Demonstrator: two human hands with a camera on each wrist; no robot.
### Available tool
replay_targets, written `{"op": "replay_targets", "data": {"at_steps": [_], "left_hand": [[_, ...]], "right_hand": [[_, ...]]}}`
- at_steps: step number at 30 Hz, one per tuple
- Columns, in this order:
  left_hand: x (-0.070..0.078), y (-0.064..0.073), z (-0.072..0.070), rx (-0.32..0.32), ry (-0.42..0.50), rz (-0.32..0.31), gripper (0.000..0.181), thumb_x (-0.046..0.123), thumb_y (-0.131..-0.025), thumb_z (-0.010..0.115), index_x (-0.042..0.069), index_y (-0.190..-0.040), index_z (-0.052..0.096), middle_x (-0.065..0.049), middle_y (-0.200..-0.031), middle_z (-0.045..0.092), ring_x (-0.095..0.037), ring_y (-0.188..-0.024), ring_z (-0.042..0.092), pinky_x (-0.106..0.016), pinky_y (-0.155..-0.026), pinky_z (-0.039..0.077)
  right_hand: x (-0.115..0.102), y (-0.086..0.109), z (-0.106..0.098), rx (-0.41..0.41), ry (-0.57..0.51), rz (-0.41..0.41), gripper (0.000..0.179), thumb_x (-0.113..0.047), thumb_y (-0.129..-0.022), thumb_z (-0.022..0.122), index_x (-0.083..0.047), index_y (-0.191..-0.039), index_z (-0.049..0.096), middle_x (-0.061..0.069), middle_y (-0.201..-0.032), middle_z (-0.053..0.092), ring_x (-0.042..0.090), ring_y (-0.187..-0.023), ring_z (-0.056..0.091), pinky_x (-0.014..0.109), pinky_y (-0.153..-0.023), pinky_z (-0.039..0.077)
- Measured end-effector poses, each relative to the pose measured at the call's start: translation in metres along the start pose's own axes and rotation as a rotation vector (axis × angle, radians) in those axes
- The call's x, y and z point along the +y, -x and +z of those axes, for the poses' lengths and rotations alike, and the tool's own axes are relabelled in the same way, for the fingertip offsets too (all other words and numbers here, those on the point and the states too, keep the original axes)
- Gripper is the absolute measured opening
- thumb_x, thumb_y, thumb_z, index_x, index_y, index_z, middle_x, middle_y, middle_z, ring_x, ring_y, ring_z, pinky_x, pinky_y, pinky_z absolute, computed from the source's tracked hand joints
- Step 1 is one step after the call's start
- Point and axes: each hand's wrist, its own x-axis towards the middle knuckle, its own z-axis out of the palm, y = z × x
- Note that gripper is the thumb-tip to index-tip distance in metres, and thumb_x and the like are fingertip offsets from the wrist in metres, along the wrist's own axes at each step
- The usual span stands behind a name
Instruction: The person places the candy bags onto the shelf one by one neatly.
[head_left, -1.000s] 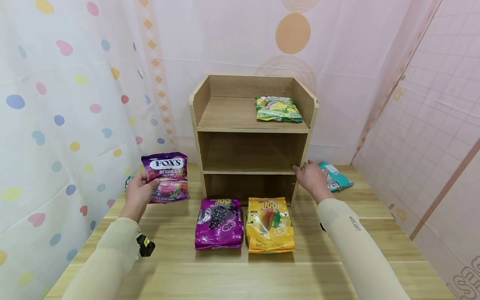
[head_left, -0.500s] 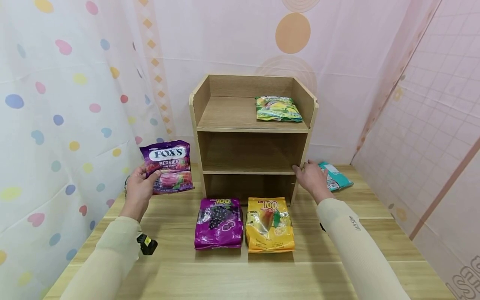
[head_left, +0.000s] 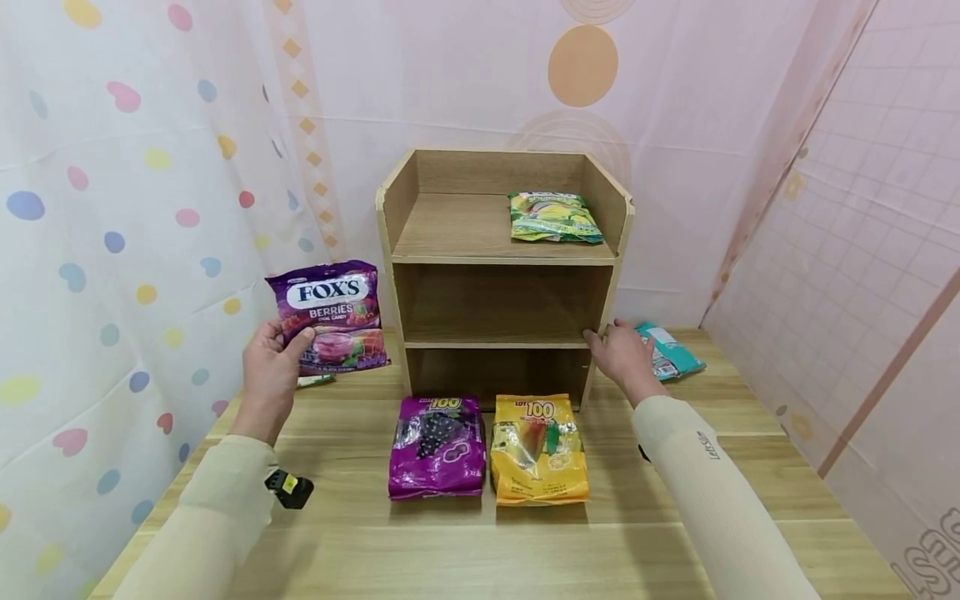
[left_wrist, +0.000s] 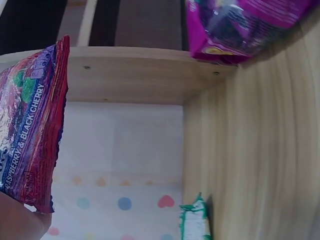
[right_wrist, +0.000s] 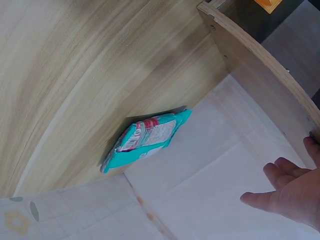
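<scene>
My left hand (head_left: 268, 371) grips a purple bag of Fox's Berries candy (head_left: 337, 312) by its lower left, thumb across the front. The bag is held up left of a three-level wooden shelf (head_left: 502, 260), its printed front facing me. In the left wrist view, the candy bag's (left_wrist: 31, 120) sealed edge shows, with only a bit of the hand below. My right hand (head_left: 626, 360) touches the front edge of the shelf's right side at the middle board. From the right wrist, its other fingers (right_wrist: 257, 200) are spread and hold nothing.
Before the shelf stand a purple grape bag (head_left: 437, 450) and a yellow mango bag (head_left: 540, 454). A green candy bag (head_left: 555, 218) lies on the top level, at right. A teal bag (head_left: 678, 354) lies right of the shelf. A green-white packet (left_wrist: 195, 220) lies at left.
My left hand has raised the Fox's Berries bag and brought it slightly nearer, uncovering part of the packet behind it. The right hand has stayed at the shelf's side.
</scene>
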Motion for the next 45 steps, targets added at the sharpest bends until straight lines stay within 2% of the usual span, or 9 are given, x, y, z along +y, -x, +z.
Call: {"op": "replay_targets", "data": {"at_steps": [3, 12, 19, 23, 27, 35, 41, 45], "left_hand": [[0.006, 0.001, 0.004, -0.008, 0.013, 0.03, 0.014, 0.003, -0.095, 0.065, 0.009, -0.106, 0.057, 0.005, -0.091, 0.071, -0.006, -0.079, 0.066, -0.017, -0.068, 0.054], [0.019, 0.009, 0.018, -0.064, 0.041, 0.066, 0.016, 0.003, -0.096, 0.064, 0.009, -0.108, 0.056, 0.004, -0.092, 0.071, -0.006, -0.08, 0.067, -0.017, -0.07, 0.055], [0.023, 0.014, 0.038, -0.087, -0.016, 0.108, 0.013, 0.003, -0.095, 0.064, 0.01, -0.103, 0.059, 0.007, -0.089, 0.071, -0.004, -0.078, 0.066, -0.015, -0.068, 0.053], [0.025, 0.017, 0.05, -0.123, -0.056, 0.122, 0.011, 0.005, -0.096, 0.065, 0.01, -0.104, 0.059, 0.007, -0.09, 0.071, -0.004, -0.079, 0.066, -0.015, -0.069, 0.053], [0.028, 0.02, 0.061, -0.161, -0.076, 0.114, 0.013, 0.008, -0.097, 0.064, 0.01, -0.108, 0.058, 0.006, -0.094, 0.07, -0.005, -0.083, 0.066, -0.017, -0.072, 0.054], [0.031, 0.023, 0.083, -0.187, -0.064, 0.075, 0.014, 0.008, -0.098, 0.062, 0.01, -0.111, 0.056, 0.004, -0.097, 0.069, -0.008, -0.084, 0.067, -0.021, -0.073, 0.056], [0.033, 0.023, 0.096, -0.2, -0.09, 0.102, 0.015, 0.01, -0.098, 0.063, 0.009, -0.111, 0.057, 0.002, -0.099, 0.069, -0.008, -0.082, 0.067, -0.022, -0.072, 0.057], [0.033, 0.022, 0.104, -0.211, -0.069, 0.124, 0.015, 0.008, -0.097, 0.064, 0.005, -0.111, 0.058, -0.001, -0.098, 0.07, -0.009, -0.08, 0.068, -0.022, -0.07, 0.057]], "right_hand": [[0.0, 0.0, 0.0, 0.002, 0.0, 0.0, 0.061, -0.04, -0.106, 0.038, 0.012, -0.137, 0.049, 0.028, -0.155, 0.029, 0.046, -0.144, 0.023, 0.072, -0.11, 0.002], [-0.001, 0.0, 0.0, 0.006, -0.008, 0.003, 0.061, -0.04, -0.106, 0.038, 0.012, -0.137, 0.049, 0.028, -0.155, 0.029, 0.046, -0.144, 0.022, 0.072, -0.11, 0.001], [-0.001, 0.001, -0.001, 0.001, -0.012, 0.003, 0.062, -0.04, -0.106, 0.037, 0.012, -0.137, 0.049, 0.028, -0.156, 0.028, 0.046, -0.144, 0.022, 0.072, -0.11, 0.001], [-0.001, 0.001, -0.001, 0.003, -0.011, 0.001, 0.062, -0.041, -0.106, 0.037, 0.012, -0.138, 0.048, 0.028, -0.156, 0.028, 0.046, -0.144, 0.022, 0.072, -0.11, 0.001], [0.0, 0.001, 0.0, 0.004, -0.008, 0.0, 0.064, -0.041, -0.106, 0.037, 0.013, -0.138, 0.046, 0.029, -0.155, 0.028, 0.047, -0.144, 0.022, 0.072, -0.11, 0.002], [-0.001, 0.0, 0.0, 0.001, -0.01, -0.001, 0.063, -0.041, -0.106, 0.037, 0.012, -0.139, 0.046, 0.028, -0.156, 0.028, 0.047, -0.144, 0.022, 0.072, -0.11, 0.001], [-0.001, -0.001, 0.001, 0.004, -0.002, 0.0, 0.064, -0.041, -0.106, 0.037, 0.013, -0.139, 0.046, 0.029, -0.155, 0.029, 0.048, -0.143, 0.023, 0.073, -0.11, 0.003], [0.0, -0.001, 0.001, 0.009, -0.004, 0.007, 0.065, -0.042, -0.106, 0.038, 0.013, -0.139, 0.045, 0.029, -0.155, 0.029, 0.048, -0.143, 0.024, 0.072, -0.11, 0.003]]}}
